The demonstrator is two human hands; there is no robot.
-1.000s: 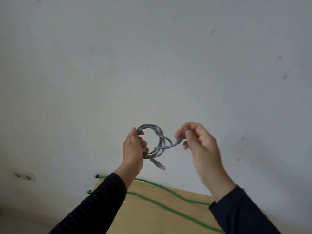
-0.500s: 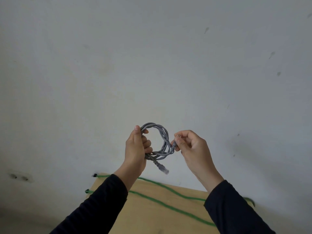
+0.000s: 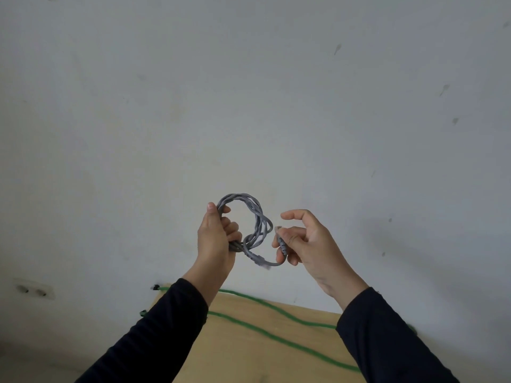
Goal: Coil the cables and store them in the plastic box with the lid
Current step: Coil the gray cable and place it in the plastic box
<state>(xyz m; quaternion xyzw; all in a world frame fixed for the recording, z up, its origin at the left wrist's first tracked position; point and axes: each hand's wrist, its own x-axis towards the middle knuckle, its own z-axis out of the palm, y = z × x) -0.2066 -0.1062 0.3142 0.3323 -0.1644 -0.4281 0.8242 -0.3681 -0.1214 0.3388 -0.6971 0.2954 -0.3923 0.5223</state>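
Note:
A grey network cable (image 3: 255, 217) is wound into a small coil of several loops, held up in front of the white wall. My left hand (image 3: 217, 239) grips the coil's left side. My right hand (image 3: 307, 241) pinches the cable's free end with its plug between thumb and middle fingers, index finger raised. A second plug end hangs below the coil. A green cable (image 3: 276, 331) lies stretched in two strands across the wooden table (image 3: 249, 360) below. The plastic box is not in view.
A white wall (image 3: 249, 106) fills most of the view. A double wall socket (image 3: 33, 290) sits low at the left. The table's far edge meets the wall; my dark sleeves cross its near part.
My right hand has drawn the free end out of the coil, down and to the right, and its index finger has lifted. My left hand still holds the coil.

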